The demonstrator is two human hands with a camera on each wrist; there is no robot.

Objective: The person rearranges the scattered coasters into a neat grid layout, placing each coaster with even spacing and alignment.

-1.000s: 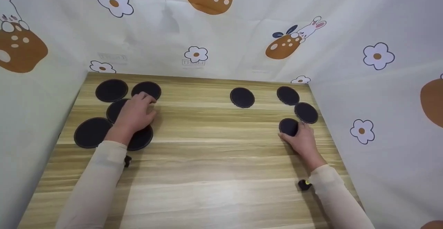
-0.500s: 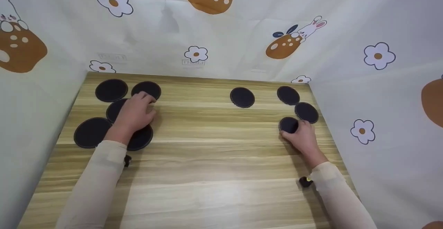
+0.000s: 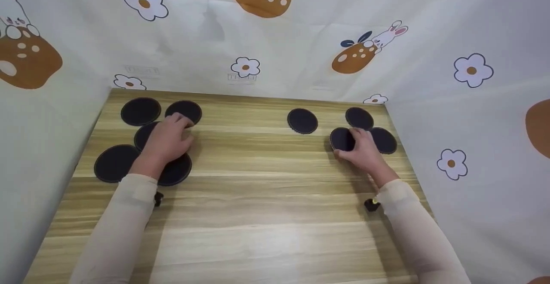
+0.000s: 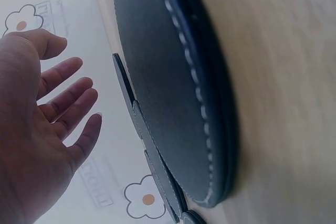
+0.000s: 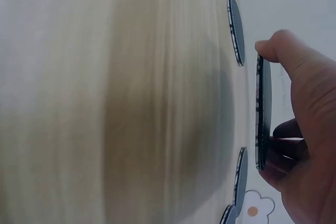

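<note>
My right hand (image 3: 363, 151) pinches a round black coaster (image 3: 341, 139) by its rim, thumb on one side and fingers on the other. The right wrist view has this coaster (image 5: 264, 111) raised off the wooden table, its shadow on the wood. With fingers loosely bent and nothing in them, my left hand (image 4: 47, 114) hovers above the coasters at the left. One large coaster (image 4: 168, 77) with white edge stitching fills the middle of the left wrist view. In the head view, my left hand partly covers the coasters (image 3: 176, 170) below it.
Beyond the held coaster lie two coasters, one at the back (image 3: 359, 117) and one at the right (image 3: 383, 140). Another coaster (image 3: 302, 120) lies alone nearer the middle. Patterned cloth (image 3: 292, 52) hangs along the back and sides of the wooden table (image 3: 258, 189).
My right hand has lifted the coaster and carried it left and away from me, beside the two right-hand coasters. The left hand has stayed in place.
</note>
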